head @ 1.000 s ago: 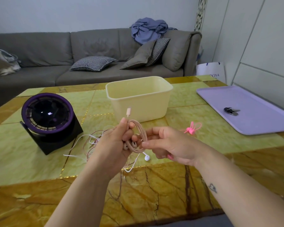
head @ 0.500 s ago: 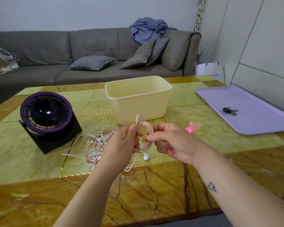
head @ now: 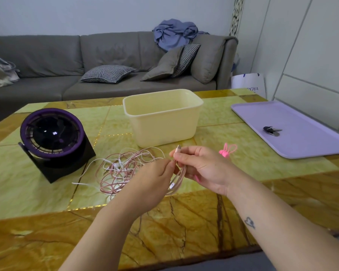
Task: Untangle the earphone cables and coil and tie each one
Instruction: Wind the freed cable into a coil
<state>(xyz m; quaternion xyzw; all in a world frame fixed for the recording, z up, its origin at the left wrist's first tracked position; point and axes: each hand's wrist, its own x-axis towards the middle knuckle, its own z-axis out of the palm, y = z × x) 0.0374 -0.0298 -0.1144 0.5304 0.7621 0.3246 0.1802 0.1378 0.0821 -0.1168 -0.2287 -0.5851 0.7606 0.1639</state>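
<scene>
**Inspector:** Marbled green-and-amber table (head: 47, 192), grey sofa (head: 106, 49) behind. Item under review is the pink earphone cable (head: 178, 179). It is gathered in a narrow coil and held above the near part of the table, between both hands. Its connector (head: 178, 148) stands up clear of the grip.

**Clerk:** Grip condition?

**Inspector:** Right hand (head: 204, 167): thumb and forefinger pinch the top of the coil just under the connector, with the remaining fingers curled behind the loops. Left hand (head: 151, 182): fingertips drawn together on the strands at the same spot, touching the right hand's. The exact contact is hidden by the back of the hand. The loops hang down between the two palms.

**Clerk:** Handling properties?

**Inspector:** Judged light, limp and thin, and springy enough that the loops would spread if the pinch slackens. The jacket looks smooth and likely to slide. The connector joint is the weak point, so no pulling there. The best hold is across all loops at once, at the top, which leaves the middle free for a tie.

**Clerk:** Remaining stock?

**Inspector:** Tangle (head: 121, 169) of pink and white cables lies on the table left of the hands, beside the fan (head: 51, 137). A strand appears to run from it towards the left hand. Pink ties (head: 226, 151) lie just right of the right hand. Cream tub (head: 162, 118) stands behind.
</scene>
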